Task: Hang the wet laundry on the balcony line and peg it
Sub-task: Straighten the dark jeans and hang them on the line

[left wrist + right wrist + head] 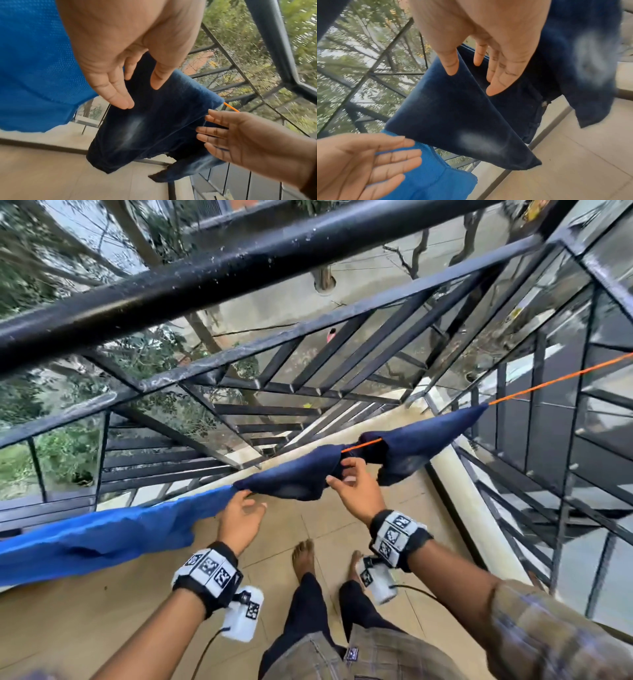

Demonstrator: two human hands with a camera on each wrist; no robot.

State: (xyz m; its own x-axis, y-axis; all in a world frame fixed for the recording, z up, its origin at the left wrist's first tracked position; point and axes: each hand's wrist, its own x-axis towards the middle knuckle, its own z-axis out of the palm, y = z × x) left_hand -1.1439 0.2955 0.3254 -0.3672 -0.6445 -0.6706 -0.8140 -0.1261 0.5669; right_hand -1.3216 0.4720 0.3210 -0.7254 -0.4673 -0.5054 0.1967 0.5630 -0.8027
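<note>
An orange line (548,383) crosses the balcony, and dark blue jeans (291,477) hang folded over it, one leg on each side of a bare stretch of line. A bright blue mesh shirt (102,539) hangs to their left. My left hand (248,501) hovers at the left end of the jeans (145,128), its fingers straight and holding nothing. Over at the gap, my right hand (342,477) is spread flat, fingertips just touching the denim edge. In the right wrist view the right hand (471,82) is open over the jeans (453,115). No pegs show.
A black metal railing (239,285) and grille enclose the balcony ahead and on the right, with trees beyond. A low pale ledge (472,508) runs beneath the line. My bare feet (303,556) stand on the beige tiled floor (102,628).
</note>
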